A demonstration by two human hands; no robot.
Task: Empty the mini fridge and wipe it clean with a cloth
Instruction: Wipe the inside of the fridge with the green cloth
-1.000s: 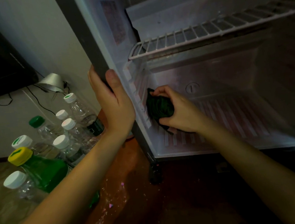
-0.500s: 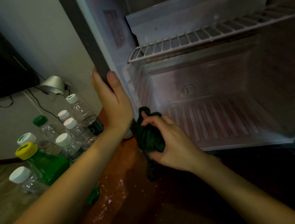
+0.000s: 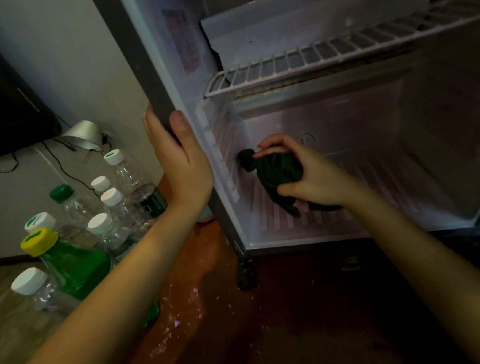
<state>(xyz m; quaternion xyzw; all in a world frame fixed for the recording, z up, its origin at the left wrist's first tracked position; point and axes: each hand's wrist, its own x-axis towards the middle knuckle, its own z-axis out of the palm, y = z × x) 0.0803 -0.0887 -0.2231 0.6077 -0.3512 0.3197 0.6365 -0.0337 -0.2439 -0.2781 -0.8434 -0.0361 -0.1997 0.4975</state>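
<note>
Nearest, below both forearms, the reddish-brown floor (image 3: 273, 323) shows pale flecks. Left of the left hand's grip stands a cluster of bottles. A green bottle with a yellow cap (image 3: 73, 266) is closest, with clear white-capped water bottles (image 3: 112, 217) around and behind it. The left hand (image 3: 180, 163) clasps the dark front edge of the mini fridge (image 3: 150, 74), thumb on the inner side and fingers round the outer side.

Just right of that grip, inside the lower compartment, the right hand (image 3: 313, 179) holds a bunched dark green cloth (image 3: 275, 170) with its fingers curled over it. The cloth's tip reaches the ribbed left inner wall, though whether it touches cannot be told. Its lower end lies on the ribbed fridge floor (image 3: 391, 187). Above this grip, a white wire shelf (image 3: 338, 53) spans the cabinet.
</note>
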